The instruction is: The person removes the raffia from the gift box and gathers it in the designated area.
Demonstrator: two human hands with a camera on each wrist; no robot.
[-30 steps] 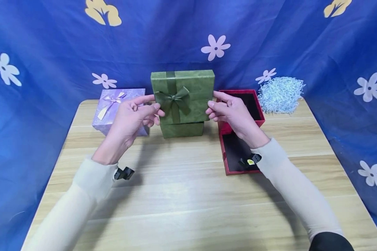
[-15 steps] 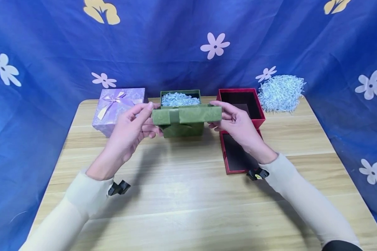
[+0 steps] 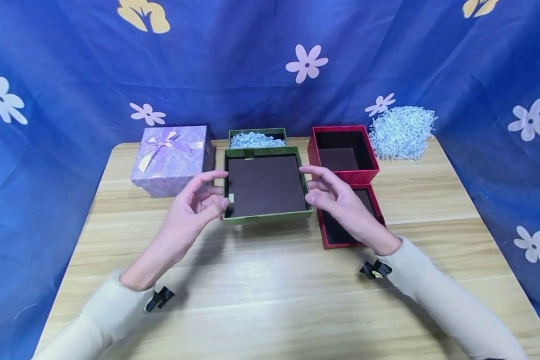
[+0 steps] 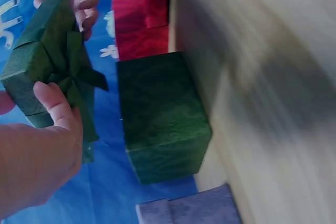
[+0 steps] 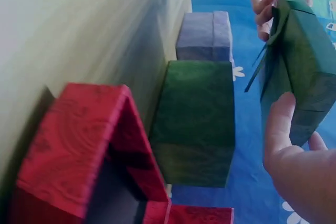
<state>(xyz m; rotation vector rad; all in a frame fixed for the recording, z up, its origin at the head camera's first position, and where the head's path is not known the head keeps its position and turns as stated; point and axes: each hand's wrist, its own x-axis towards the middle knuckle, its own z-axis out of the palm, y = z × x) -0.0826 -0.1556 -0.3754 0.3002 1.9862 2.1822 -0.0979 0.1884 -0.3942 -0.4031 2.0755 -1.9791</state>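
Observation:
Both hands hold a green box lid [image 3: 265, 185] by its left and right sides, its dark inner face turned up toward the head camera. My left hand [image 3: 193, 205] pinches the left side, and my right hand [image 3: 337, 200] the right side. In the left wrist view the ribbon bow [image 4: 71, 74] shows on the lid's underside. Behind the lid stands the green box base [image 5: 197, 108], with light blue shredded paper [image 3: 256, 140] inside; the lid overlaps its front in the head view. Both wrist views show the lid raised off the table.
A purple gift box [image 3: 173, 157] with a bow stands at the left. On the right are a red box [image 3: 344, 177] with its top uncovered and a red lid [image 3: 378, 207] lying inside up. A heap of blue shredded paper [image 3: 402, 132] lies at the back right. A blue curtain [image 3: 234, 65] hangs behind.
The green lid has come off the base toward me and turned over, from bow side facing me to inside up. The hands moved nearer with it, and the shredded paper came into sight.

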